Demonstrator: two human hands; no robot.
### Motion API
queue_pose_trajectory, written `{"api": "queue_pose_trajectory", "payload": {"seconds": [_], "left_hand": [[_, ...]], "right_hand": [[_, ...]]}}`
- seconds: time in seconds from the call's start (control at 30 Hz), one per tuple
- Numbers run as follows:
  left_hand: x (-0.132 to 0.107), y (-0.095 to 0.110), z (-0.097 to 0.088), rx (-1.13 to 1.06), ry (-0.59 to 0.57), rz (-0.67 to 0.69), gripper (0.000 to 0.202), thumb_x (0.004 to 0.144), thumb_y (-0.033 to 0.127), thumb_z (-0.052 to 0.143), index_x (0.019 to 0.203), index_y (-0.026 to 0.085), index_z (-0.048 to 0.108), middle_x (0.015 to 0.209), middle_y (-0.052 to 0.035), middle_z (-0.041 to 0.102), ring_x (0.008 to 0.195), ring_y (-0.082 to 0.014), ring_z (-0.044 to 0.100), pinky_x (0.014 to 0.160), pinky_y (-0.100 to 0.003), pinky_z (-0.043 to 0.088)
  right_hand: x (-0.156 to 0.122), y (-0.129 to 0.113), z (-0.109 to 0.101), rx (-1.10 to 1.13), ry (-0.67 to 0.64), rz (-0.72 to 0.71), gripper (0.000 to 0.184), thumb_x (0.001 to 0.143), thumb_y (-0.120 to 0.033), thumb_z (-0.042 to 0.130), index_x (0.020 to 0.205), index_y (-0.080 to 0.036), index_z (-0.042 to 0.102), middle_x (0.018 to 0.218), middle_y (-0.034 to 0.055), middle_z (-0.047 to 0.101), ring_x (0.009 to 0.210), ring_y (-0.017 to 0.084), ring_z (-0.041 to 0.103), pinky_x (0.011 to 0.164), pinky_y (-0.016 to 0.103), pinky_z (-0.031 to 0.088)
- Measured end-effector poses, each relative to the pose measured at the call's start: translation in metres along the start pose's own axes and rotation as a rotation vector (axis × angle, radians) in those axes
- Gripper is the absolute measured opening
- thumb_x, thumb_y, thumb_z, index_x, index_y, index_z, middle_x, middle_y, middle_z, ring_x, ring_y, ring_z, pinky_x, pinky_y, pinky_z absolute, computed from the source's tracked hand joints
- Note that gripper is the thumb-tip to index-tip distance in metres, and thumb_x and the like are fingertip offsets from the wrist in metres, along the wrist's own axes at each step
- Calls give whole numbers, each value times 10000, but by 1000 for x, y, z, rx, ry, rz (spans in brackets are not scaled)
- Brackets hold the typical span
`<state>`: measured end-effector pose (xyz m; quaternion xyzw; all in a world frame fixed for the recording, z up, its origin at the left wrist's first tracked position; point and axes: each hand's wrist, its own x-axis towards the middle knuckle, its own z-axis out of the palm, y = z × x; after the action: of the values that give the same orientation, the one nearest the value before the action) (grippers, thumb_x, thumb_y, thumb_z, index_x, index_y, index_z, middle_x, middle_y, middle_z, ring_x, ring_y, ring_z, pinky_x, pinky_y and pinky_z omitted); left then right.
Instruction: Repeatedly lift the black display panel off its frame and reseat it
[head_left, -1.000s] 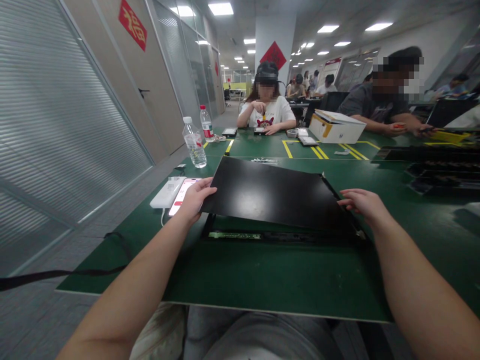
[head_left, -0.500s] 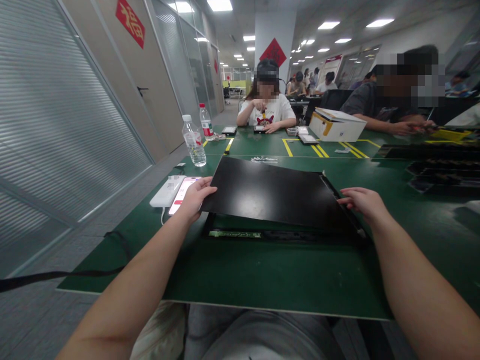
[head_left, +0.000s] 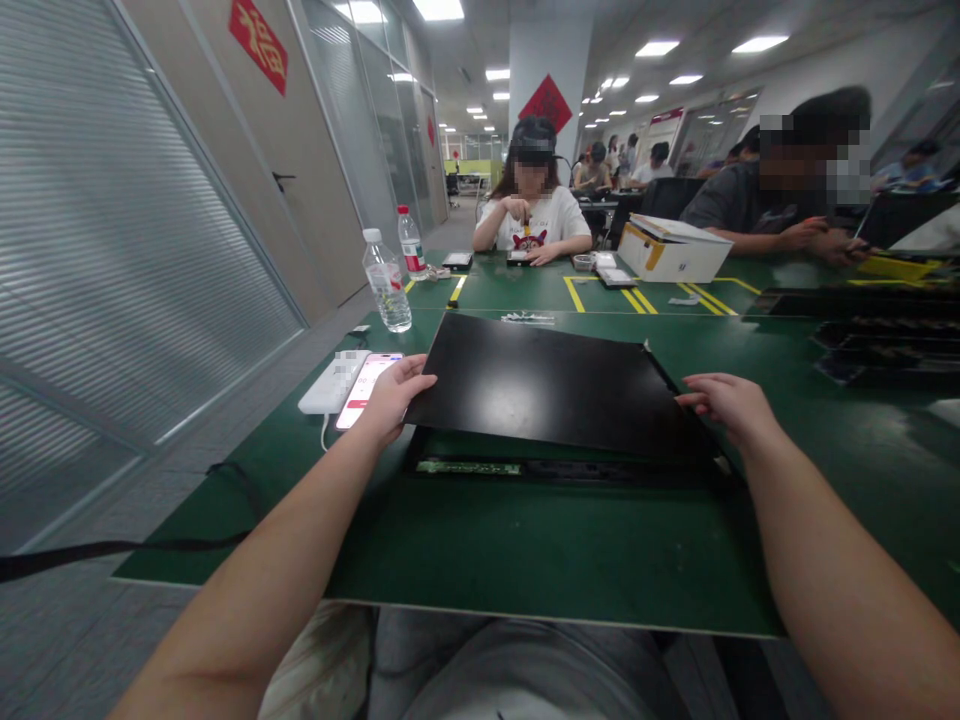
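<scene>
Black flat panel (head_left: 540,390): above the tabletop (head_left: 555,560) between the two hands, tilted, its left end raised over the black frame (head_left: 592,470) and its right end down by the frame's right rail; glossy, with a pale reflection.
White block (head_left: 330,385): flat at the left, a white cable at its near end.
Smartphone (head_left: 367,390): just beside the block, screen lit, partly behind the left hand.
White-capped bottle (head_left: 388,290): upright, clear, beyond the phone.
Left hand (head_left: 394,400): pinching the panel's left edge, thumb on the upper face, the other fingers behind.
Red-capped bottle (head_left: 411,245): upright, farther back.
Green circuit strip (head_left: 469,468): along the left part of the frame's near rail, below the panel.
Co-worker (head_left: 555,220): seated opposite, one hand raised over a small device.
White box (head_left: 679,252): on the far side, its lid slightly askew.
Right hand (head_left: 727,405): fingers bent and close together at the right rail; cannot tell whether they grip panel or frame.
Dark stacked parts (head_left: 885,345): at the far right, blurred.
</scene>
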<state>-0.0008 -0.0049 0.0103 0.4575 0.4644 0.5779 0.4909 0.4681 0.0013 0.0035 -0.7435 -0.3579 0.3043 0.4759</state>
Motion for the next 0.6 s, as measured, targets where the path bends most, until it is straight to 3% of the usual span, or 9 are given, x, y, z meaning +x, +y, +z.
{"api": "queue_pose_trajectory", "payload": {"seconds": [0.37,0.6], "left_hand": [[-2,-6,5,13,-34,-11,596,559,255,921,1109,148,719,1124,-112,807,1076,-299,747,923,-396,593],[0,-12,3,31,-20,-51,569,560,226,908,1092,142,723,1129,-125,804,1091,-304,750,928,-404,595]], "right_hand": [[3,4,-2,-38,22,-22,85,802,-133,637,828,-194,690,682,71,724,539,125,572,445,198,365],[12,15,0,-85,38,-81,78,785,-168,650,835,-186,707,675,69,721,608,155,640,529,230,446]]}}
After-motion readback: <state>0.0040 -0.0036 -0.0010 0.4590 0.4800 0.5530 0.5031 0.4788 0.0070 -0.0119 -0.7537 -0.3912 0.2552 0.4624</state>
